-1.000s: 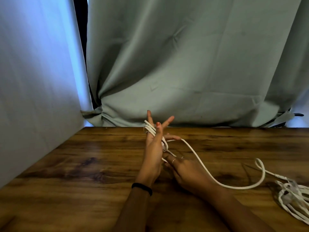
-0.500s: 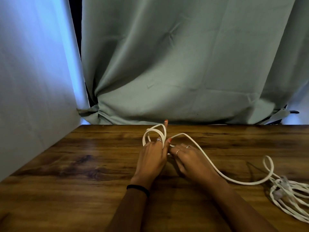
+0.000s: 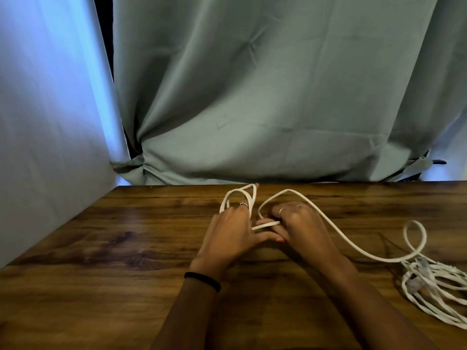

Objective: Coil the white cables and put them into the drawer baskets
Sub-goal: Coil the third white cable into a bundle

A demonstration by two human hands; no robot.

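Note:
A white cable [image 3: 336,231] runs across the wooden table [image 3: 101,274] from my hands to the right. My left hand [image 3: 231,231] holds a few loops of it, which stand up around a raised finger near the table's far edge. My right hand [image 3: 300,223] sits just right of the left and pinches a short stretch of cable [image 3: 265,225] between the two hands. From there the cable arcs over my right hand and trails right into a small loop [image 3: 415,238]. No drawer basket is in view.
A loose bundle of more white cables [image 3: 437,289] lies at the table's right edge. A grey-green curtain [image 3: 252,97] hangs behind the table. A pale wall [image 3: 45,122] borders the left side.
My left hand's fingers have come down from spread and upright to curled around the loops. My right hand has pulled a new stretch of cable toward the left hand. The trailing cable has slid in.

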